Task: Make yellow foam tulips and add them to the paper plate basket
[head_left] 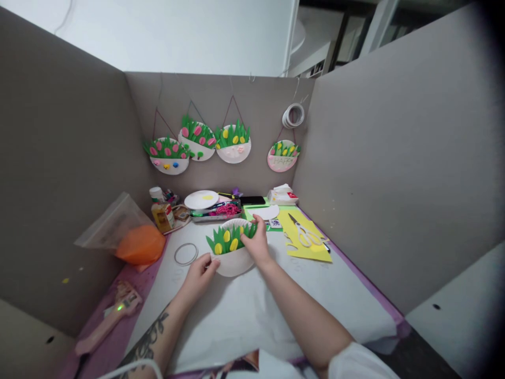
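Observation:
A paper plate basket (pixel 232 263) with green paper leaves and yellow paper flowers is held above the white-covered table. My left hand (pixel 201 275) pinches its lower left edge, with thumb and fingers closed. On the upper right, my right hand (pixel 258 239) grips the rim and the leaves there, its thumb in front. The fingers behind the plate are partly hidden. Just left of the basket lies a thin wire ring (pixel 186 253). White-handled scissors (pixel 306 234) rest on a cut yellow sheet (pixel 305 252) to the right.
Several similar baskets (pixel 233 152) hang on the grey back panel, near a tape roll (pixel 293 116). Behind my hands are a tray (pixel 216 217) of supplies, a white plate (pixel 201 199) and a phone (pixel 252 200). A glue gun (pixel 108 323), glue bottle (pixel 163 216) and orange-filled bag (pixel 140 245) stand left.

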